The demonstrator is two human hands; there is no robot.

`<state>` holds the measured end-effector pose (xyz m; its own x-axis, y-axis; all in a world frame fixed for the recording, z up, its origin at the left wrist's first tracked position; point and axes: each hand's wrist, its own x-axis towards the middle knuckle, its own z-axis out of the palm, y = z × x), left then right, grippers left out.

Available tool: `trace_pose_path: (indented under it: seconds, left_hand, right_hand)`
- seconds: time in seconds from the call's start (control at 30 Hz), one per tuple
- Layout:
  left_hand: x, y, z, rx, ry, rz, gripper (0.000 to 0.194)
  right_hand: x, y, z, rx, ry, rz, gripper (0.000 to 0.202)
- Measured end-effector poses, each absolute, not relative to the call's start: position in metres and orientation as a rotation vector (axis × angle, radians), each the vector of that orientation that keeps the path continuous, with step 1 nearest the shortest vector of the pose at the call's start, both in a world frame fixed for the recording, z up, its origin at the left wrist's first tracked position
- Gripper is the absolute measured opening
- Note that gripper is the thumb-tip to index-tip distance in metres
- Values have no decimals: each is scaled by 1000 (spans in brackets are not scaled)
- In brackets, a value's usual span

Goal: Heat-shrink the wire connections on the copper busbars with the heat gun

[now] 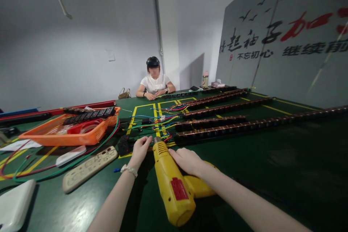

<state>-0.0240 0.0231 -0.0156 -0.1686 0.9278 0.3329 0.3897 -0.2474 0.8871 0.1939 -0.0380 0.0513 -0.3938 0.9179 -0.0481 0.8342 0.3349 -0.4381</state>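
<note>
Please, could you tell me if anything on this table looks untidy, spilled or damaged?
Nothing looks clearly spilled or damaged, including the yellow heat gun. The untidiest spot is around the orange basket: red and green wires sprawl loosely past it across the green table.

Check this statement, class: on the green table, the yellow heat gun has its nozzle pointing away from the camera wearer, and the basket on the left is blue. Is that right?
Not quite: the basket is orange, not blue, as the head view shows. The rest stands: on the green table, the yellow heat gun has its nozzle pointing away.
</note>
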Motion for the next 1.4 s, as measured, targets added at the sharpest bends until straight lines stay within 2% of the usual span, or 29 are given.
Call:
trace_pose_path:
  seconds: [0.2,0.53,0.97,1.27,1.4]
  left_hand:
    - [-24,22,-15,1605,1521,1399,45]
    - [-24,20,-14,1567,1478,1382,46]
    - [-19,16,-7,1800,1549,1300,35]
    - [-19,19,-12,2008,1734,1257,38]
    - [-20,22,-15,2040,1778,1225,39]
  right_hand:
    - [212,-37,50,-1663,-2342,586,71]
    - [244,-33,51,-1718,-2303,571,56]
    - [238,-36,49,-1678,-2361,491,60]
    - [218,-42,51,-1583,-2525,422,46]
    - [213,-41,48,-1592,-2504,412,55]
